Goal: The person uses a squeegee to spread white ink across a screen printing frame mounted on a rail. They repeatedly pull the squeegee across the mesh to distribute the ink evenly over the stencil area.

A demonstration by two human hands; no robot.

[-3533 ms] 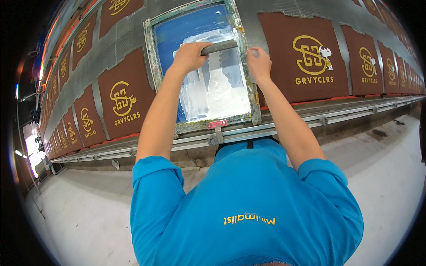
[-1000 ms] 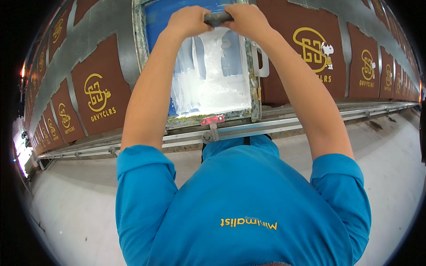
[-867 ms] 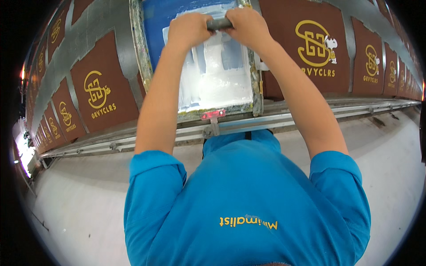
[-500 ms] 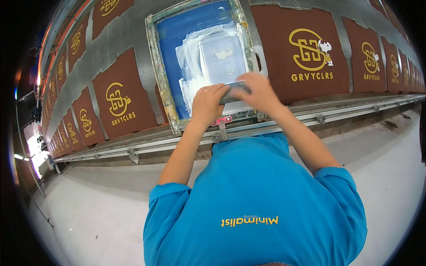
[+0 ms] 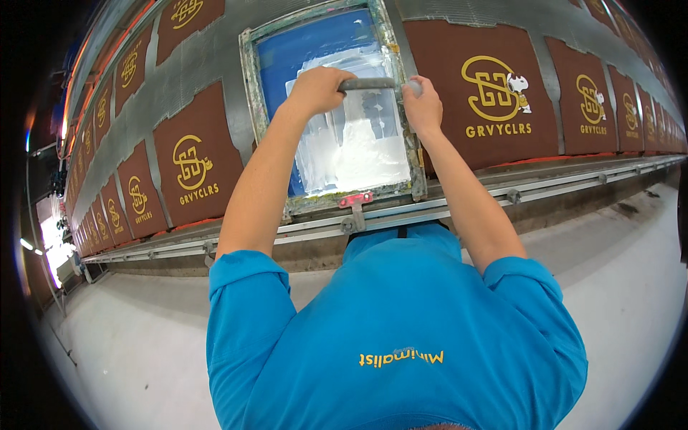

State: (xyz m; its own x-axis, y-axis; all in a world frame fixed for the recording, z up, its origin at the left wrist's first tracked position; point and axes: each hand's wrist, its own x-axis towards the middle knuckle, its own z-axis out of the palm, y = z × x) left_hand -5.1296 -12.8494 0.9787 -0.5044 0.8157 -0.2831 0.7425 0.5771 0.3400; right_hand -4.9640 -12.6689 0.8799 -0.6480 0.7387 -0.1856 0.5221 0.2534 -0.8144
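A printing screen with a paint-crusted frame (image 5: pixel 392 49) and blue mesh (image 5: pixel 304 43) lies in front of me. Thick white ink (image 5: pixel 369 161) is spread over its near part. My left hand (image 5: pixel 322 89) is closed around the left end of a grey squeegee (image 5: pixel 369 84), which lies crosswise over the mesh. At the frame's right edge, my right hand (image 5: pixel 424 109) is closed around the pale side handle (image 5: pixel 413 87), mostly hidden by the fingers. Beneath and beside the screen are brown fabric pieces with yellow prints.
To the right lies a brown printed piece (image 5: pixel 480 129) with a white cartoon dog; another brown piece (image 5: pixel 193 154) lies left. Several more line the long grey table (image 5: pixel 222 50). A metal rail (image 5: pixel 473 204) with a red clamp (image 5: pixel 356 201) runs along its near edge.
The squeegee has moved away from me, to the screen's middle. My right hand has left the squeegee for the frame's right side; my left hand has gone farther forward. White ink now shows nearer me.
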